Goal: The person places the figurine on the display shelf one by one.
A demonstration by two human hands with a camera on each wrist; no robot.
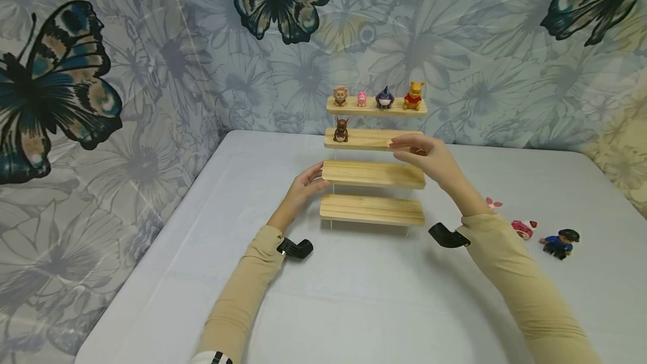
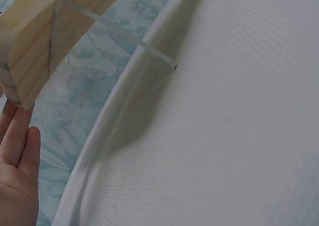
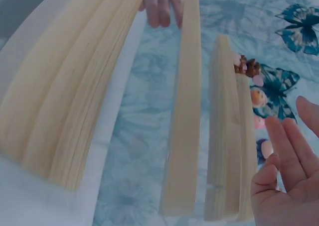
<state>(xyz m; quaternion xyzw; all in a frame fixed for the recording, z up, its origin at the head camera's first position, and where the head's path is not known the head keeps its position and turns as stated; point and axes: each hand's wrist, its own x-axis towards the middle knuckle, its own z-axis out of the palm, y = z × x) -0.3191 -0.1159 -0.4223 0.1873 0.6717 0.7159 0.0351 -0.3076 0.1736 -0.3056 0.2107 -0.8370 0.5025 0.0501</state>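
A tiered wooden shelf stand (image 1: pixel 373 174) with clear supports stands on the white table. On the top board are a tan figurine (image 1: pixel 341 96), a small pink figurine (image 1: pixel 361 99), a donkey figurine (image 1: pixel 384 98) and a bear figurine in a red shirt (image 1: pixel 414 96). A brown figurine with upright ears (image 1: pixel 341 130) is at the second board's left end. My right hand (image 1: pixel 429 155) reaches over that board's right end; its fingers look extended and hold nothing in the right wrist view. With straight fingers, my left hand (image 2: pixel 19 171) touches the left end of the third board.
Right of the stand, beside and beyond my right forearm, lie a pink-eared figurine (image 1: pixel 493 203), a pink and red figurine (image 1: pixel 523 229) and a toy figure in blue with a dark cap (image 1: pixel 560 244). Butterfly-patterned cloth (image 1: pixel 308 77) hangs behind the table (image 1: pixel 354 296).
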